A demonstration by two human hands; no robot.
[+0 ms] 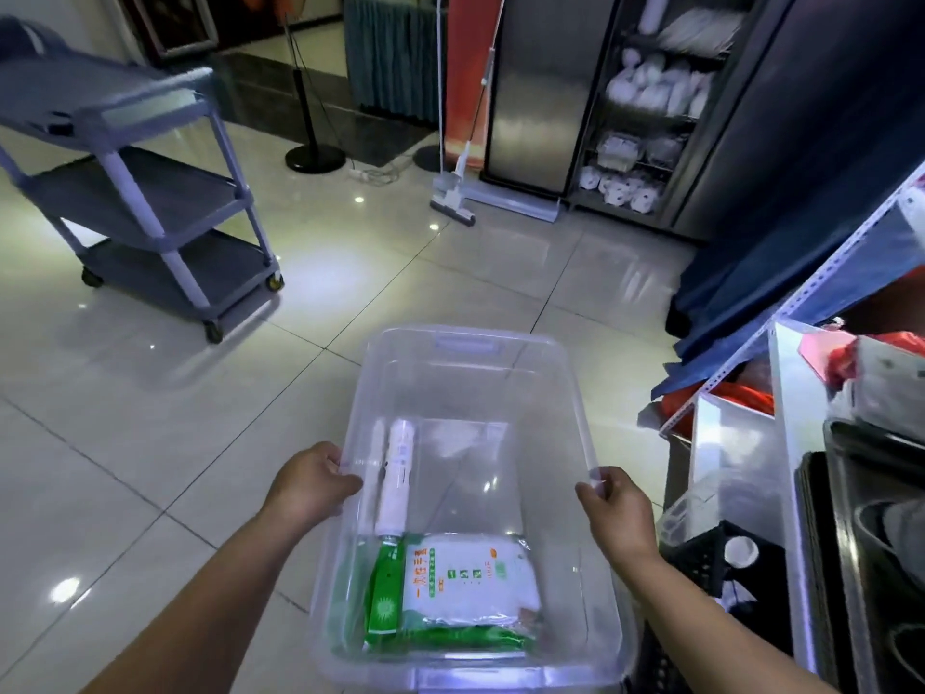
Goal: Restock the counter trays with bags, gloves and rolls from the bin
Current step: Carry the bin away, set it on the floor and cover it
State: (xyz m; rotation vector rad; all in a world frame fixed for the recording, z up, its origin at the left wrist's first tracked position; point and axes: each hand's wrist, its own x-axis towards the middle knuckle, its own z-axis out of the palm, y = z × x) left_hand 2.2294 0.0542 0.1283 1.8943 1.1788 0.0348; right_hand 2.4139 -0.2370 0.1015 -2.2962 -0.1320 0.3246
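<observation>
Head view: left hand (313, 485) and right hand (618, 508) are gripping the long side rims of the clear bin (470, 338), its long axis running straight ahead, white roll (395, 480) lying along the left wall just beside the left hand, green packet (460, 588) sitting at the near end between the forearms.

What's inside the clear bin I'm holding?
In the clear bin: a white roll along its left wall, and a white-and-green packet lying on green packaging. The top packet covers most of that, so how many packets lie underneath cannot be told.
</observation>
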